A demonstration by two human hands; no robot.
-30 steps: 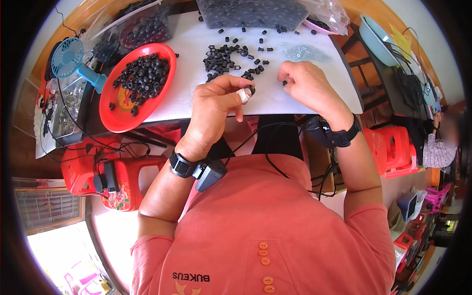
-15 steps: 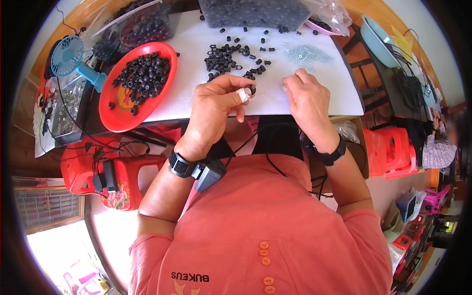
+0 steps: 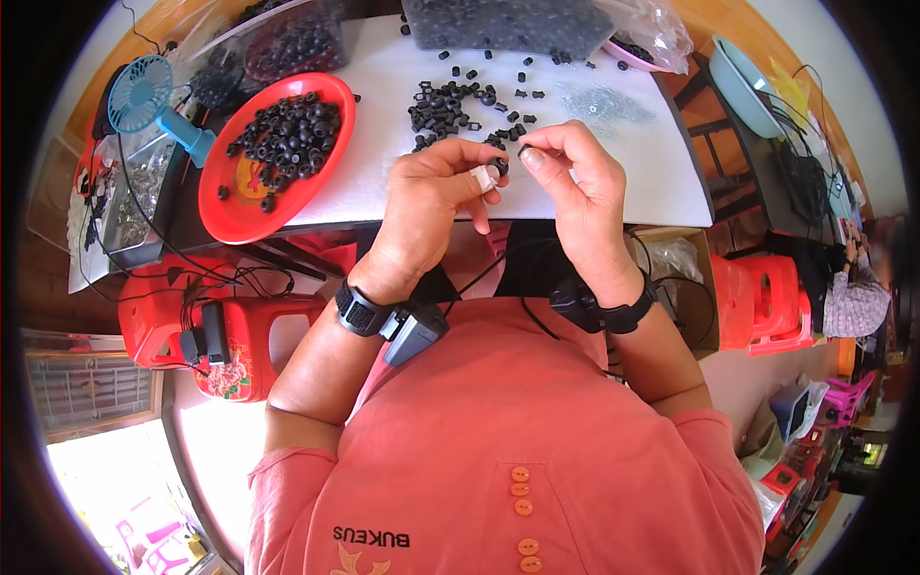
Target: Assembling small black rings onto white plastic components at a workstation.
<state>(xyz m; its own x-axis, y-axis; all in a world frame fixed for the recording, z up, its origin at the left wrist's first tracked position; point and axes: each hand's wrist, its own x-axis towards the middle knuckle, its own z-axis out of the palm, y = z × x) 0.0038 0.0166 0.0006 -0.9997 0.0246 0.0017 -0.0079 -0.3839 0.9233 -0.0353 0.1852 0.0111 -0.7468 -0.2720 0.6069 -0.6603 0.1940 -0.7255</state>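
My left hand (image 3: 429,190), a white wrap around its thumb, pinches a small round black plastic part (image 3: 499,166) at the fingertips. Close to its right, my right hand (image 3: 586,184) has thumb and forefinger pressed together on a tiny dark piece (image 3: 524,150), too small to make out fully. A narrow gap separates the two hands over the front of the white table mat (image 3: 369,182). Just beyond them lies a loose pile of small black plastic parts (image 3: 443,113). Tiny clear pieces (image 3: 606,105) are spread on the mat at the right.
A red plate (image 3: 217,213) of round black parts is at the left, beside a blue fan (image 3: 144,96). Plastic containers (image 3: 508,29) of black parts line the back. Cables, red stools (image 3: 225,355) and a cardboard box (image 3: 704,331) are below the table.
My right hand has moved left from beside the clear pieces to close by my left hand, and a tiny dark piece now shows at its fingertips. My left hand keeps its black part.
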